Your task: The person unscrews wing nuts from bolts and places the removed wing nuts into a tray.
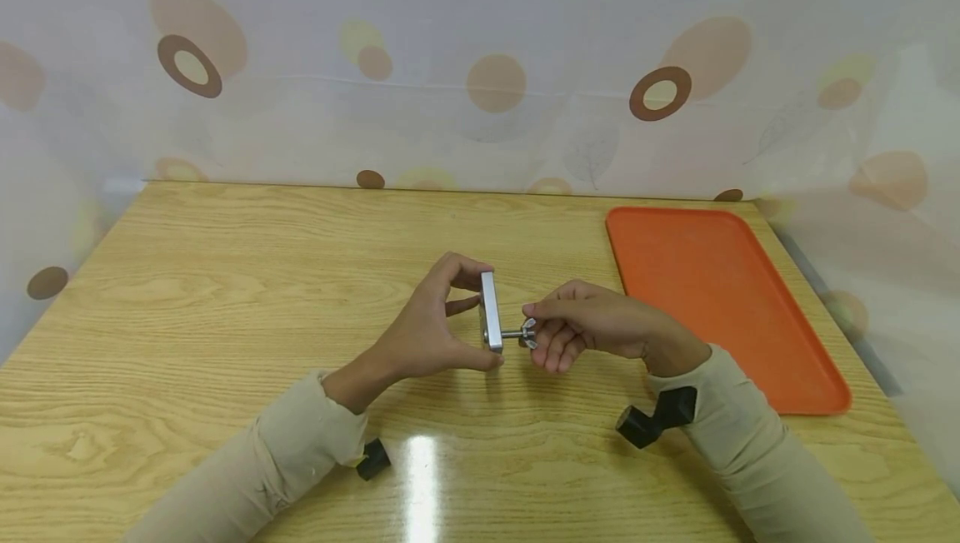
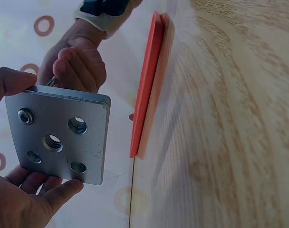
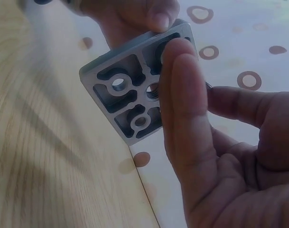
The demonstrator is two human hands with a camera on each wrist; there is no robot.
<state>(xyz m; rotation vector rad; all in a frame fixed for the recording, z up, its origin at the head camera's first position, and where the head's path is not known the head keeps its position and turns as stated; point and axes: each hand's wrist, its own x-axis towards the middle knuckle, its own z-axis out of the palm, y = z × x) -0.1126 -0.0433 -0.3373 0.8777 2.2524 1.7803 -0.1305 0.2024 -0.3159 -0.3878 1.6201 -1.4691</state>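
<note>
My left hand holds a square metal plate on edge above the table, thumb at one edge and fingers at the opposite one. Five holes show on the plate's flat face in the left wrist view; a socket-head bolt fills the corner one. Its threaded shank sticks out toward my right hand, carrying a wing nut. Thumb and fingers of that hand pinch about the wing nut. The right wrist view shows the plate's ribbed, recessed back, while my fingers hide the nut there.
An orange tray lies on the right side of the wood-grain table. A patterned sheet stands behind the table and along its sides. Black devices are strapped at the wrists.
</note>
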